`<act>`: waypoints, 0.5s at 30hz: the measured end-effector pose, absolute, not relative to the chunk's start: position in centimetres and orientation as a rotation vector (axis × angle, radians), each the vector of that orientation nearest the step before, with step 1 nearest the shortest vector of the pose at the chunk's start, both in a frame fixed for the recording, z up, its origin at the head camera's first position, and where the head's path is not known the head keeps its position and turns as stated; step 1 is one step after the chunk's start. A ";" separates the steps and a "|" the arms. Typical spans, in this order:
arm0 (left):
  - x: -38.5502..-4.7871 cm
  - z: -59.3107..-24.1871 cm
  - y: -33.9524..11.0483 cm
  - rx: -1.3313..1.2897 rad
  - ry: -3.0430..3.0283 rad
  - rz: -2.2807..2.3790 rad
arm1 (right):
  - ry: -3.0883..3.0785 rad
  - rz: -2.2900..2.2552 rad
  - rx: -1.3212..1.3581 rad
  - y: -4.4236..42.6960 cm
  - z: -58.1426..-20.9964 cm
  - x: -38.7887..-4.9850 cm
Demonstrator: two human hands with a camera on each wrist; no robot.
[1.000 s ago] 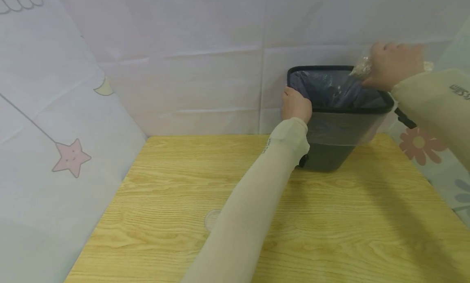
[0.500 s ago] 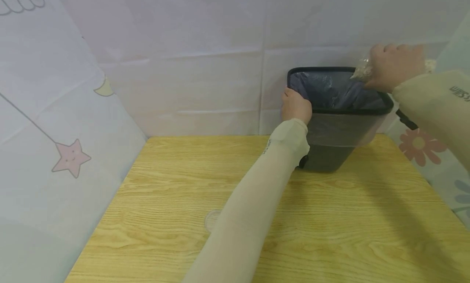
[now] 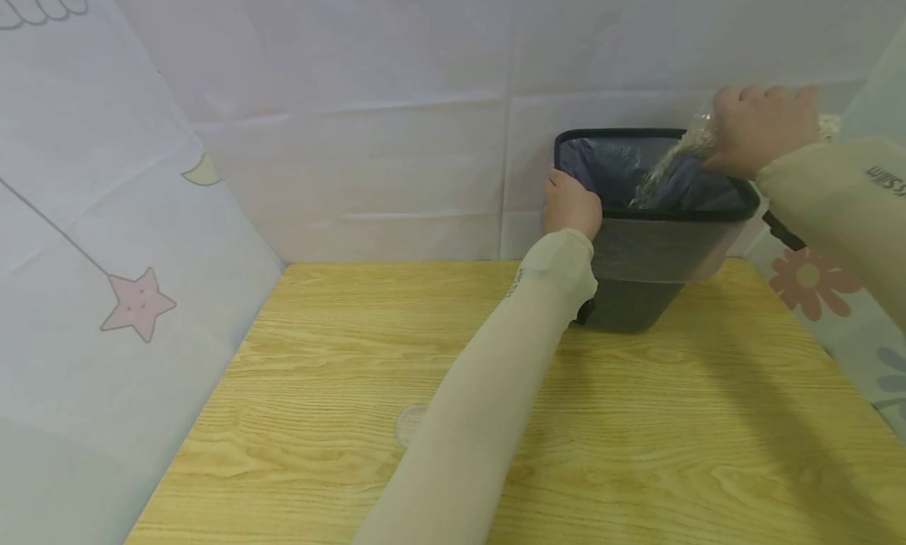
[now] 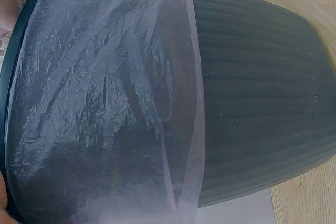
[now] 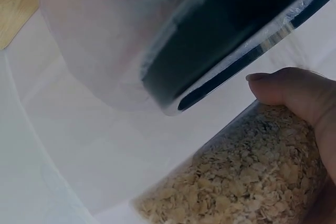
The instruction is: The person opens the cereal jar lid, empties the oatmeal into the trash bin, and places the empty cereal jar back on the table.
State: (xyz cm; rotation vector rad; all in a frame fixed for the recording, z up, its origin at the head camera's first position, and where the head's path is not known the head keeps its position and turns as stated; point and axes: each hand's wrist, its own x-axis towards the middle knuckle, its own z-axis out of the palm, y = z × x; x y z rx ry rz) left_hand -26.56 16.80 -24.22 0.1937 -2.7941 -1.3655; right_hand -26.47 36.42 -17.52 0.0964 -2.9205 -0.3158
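A dark trash bin (image 3: pixel 623 305) stands tilted at the table's back right, its mouth facing up. A thin plastic liner (image 4: pixel 105 77) covers its inside and folds over the rim. My left hand (image 3: pixel 572 207) grips the rim's left side; its fingers inside are hidden. Above the right side of the mouth, my right hand (image 3: pixel 764 128) holds a clear plastic bag (image 5: pixel 236 177) of oat flakes, thumb across it. The bag tips toward the bin, and a stream of oat flakes (image 3: pixel 661 175) falls from its mouth into the lined bin.
The wood-grain table (image 3: pixel 340 340) extends in front of the bin. A pale round mark (image 3: pixel 408 425) shows beside my left forearm. White printed sheets (image 3: pixel 368 167) stand behind and on both sides, close to the bin.
A stream of oat flakes now pours from the bag into the bin; half a second ago no stream showed. Both hands and the bin have hardly moved.
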 end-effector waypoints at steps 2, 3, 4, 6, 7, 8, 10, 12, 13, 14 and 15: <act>-26.6 -24.2 16.9 0.197 -2.792 -1.361 | -2.921 -0.317 0.100 36.4 -17.5 -26.4; -26.7 -24.3 16.9 0.200 -2.791 -1.359 | -2.923 -0.318 0.099 36.3 -17.4 -26.4; -26.7 -24.3 16.9 0.201 -2.791 -1.358 | -2.923 -0.322 0.099 36.3 -17.4 -26.4; -26.7 -24.3 16.9 0.200 -2.790 -1.355 | -2.928 -0.330 0.094 36.3 -17.4 -26.4; -26.7 -24.3 16.9 0.199 -2.791 -1.354 | -2.930 -0.339 0.093 36.4 -17.4 -26.5; -26.7 -24.3 16.9 0.198 -2.792 -1.354 | -2.931 -0.349 0.091 36.4 -17.5 -26.6; -26.7 -24.3 16.9 0.194 -2.796 -1.355 | -2.932 -0.348 0.091 36.6 -17.5 -26.7; -26.6 -24.2 16.9 0.191 -2.800 -1.359 | -2.930 -0.330 0.094 36.9 -17.5 -26.9; -26.6 -24.2 16.9 0.192 -2.802 -1.362 | -2.929 -0.319 0.095 36.9 -17.6 -26.9; -26.6 -24.2 16.9 0.191 -2.803 -1.364 | -2.926 -0.304 0.097 37.0 -17.6 -26.9; -26.6 -24.1 16.9 0.191 -2.805 -1.368 | -2.924 -0.292 0.098 37.1 -17.6 -26.9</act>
